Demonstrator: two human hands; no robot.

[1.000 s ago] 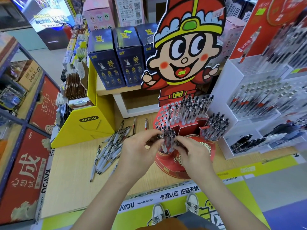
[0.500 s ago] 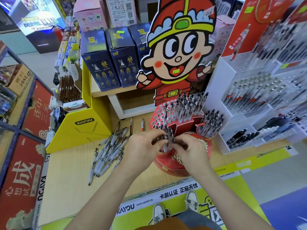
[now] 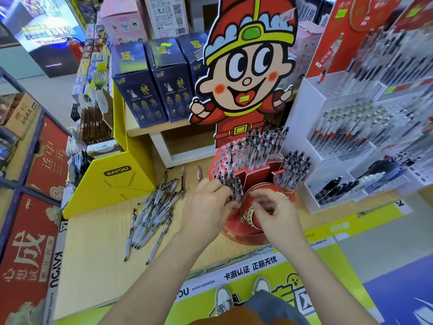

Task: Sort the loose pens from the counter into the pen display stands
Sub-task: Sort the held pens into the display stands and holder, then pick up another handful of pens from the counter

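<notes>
Our left grip (image 3: 206, 207) curls round the clear black-capped pens (image 3: 230, 182) in the red cardboard display stand (image 3: 243, 233); we should seat them upright. Right grip (image 3: 276, 214) half-curled, contents unclear.

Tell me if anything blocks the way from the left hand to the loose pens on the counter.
Nothing visible does. Only bare counter lies between the left hand, at the red stand, and the loose pens to its left.

Clear glossy plastic pens (image 3: 152, 214) lie on matt wood-grain counter (image 3: 93, 266).
</notes>
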